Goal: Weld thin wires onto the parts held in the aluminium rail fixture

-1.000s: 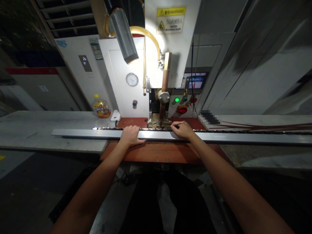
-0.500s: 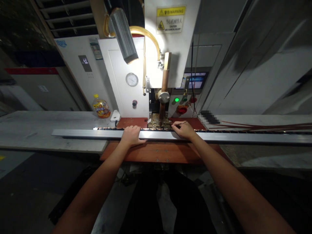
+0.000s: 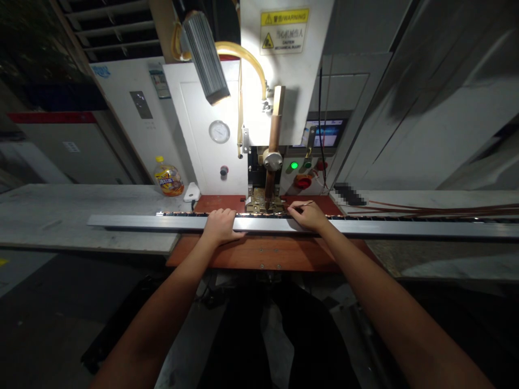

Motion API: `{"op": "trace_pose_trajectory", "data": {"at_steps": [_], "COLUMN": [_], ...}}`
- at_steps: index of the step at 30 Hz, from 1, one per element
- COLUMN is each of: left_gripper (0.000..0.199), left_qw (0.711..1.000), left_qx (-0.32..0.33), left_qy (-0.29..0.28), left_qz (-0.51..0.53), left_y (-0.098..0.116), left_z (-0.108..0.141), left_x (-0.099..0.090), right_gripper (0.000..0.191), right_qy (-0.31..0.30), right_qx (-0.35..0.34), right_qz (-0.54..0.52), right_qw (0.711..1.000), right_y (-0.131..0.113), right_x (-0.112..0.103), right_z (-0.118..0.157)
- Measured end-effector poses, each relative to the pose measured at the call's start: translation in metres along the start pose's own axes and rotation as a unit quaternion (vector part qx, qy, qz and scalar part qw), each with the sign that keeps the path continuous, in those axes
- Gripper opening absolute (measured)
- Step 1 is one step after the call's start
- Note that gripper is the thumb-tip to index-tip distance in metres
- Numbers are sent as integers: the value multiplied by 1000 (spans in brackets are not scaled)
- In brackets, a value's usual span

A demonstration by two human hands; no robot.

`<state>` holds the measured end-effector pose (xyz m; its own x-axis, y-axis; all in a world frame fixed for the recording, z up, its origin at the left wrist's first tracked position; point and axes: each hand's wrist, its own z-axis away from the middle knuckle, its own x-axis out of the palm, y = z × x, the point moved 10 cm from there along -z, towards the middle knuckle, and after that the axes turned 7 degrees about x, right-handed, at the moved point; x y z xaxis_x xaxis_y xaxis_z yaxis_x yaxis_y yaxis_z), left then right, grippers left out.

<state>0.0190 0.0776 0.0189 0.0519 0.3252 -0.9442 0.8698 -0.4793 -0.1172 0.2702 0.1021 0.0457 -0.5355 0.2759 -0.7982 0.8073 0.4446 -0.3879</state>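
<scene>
A long silver metal bar [image 3: 267, 223] lies across the bench in front of the machine, with a row of dark and coppery pieces along its back edge. My left hand [image 3: 220, 226] is closed over the bar, left of the copper-coloured rod [image 3: 274, 135], its thumb along the front side. To the right of the rod, my right hand [image 3: 308, 216] rests at the bar and pinches a thin dark pointed tool [image 3: 305, 204]. Metal fixtures [image 3: 257, 201] sit under the rod, between the two hands.
A bottle of orange liquid [image 3: 168, 178] and a white device [image 3: 192, 193] stand behind the bar at left. Brown strips [image 3: 438, 209] lie on the right bench. A red knob [image 3: 303, 182] and a lit green button [image 3: 294, 166] are on the machine.
My right hand has moved slightly to the right. My left hand and the bar have shifted very slightly right too.
</scene>
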Motion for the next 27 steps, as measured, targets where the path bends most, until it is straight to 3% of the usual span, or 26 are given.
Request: {"op": "trace_pose_trajectory", "data": {"at_steps": [27], "left_gripper": [59], "left_qw": [1000], "left_qx": [0], "left_qy": [10], "left_qz": [-8], "left_y": [9], "left_z": [-4], "left_x": [3], "right_gripper": [31], "right_qy": [0], "right_qx": [3], "right_qz": [3], "right_qw": [1000], "right_y": [4], "right_x": [-10], "right_z": [3]}}
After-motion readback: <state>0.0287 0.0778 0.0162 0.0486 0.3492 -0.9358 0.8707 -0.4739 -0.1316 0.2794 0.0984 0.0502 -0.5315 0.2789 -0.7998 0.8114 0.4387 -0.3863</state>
